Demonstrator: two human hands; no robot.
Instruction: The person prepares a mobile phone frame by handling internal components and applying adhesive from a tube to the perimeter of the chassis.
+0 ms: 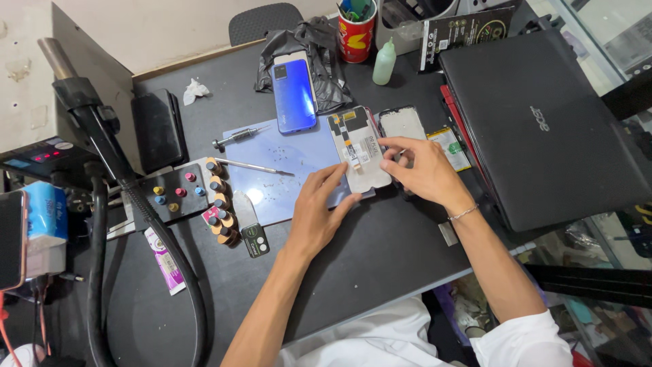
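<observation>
Screen panel [360, 151], face down on blue mat [285, 173] beside phone frame [402, 126]: thin, light, brittle, we judge; our left hand [318, 216] pins its lower edge flat, right hand [415, 166] fingertips pressing its side, edges safest.

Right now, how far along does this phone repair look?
Done: the blue back cover lies apart, and the open phone body sits bare. In hand: the left hand steadies the loose screen panel on the blue mat while the right hand fingers its flex strip. Left: the parts lie unjoined, screwdrivers out.
</observation>
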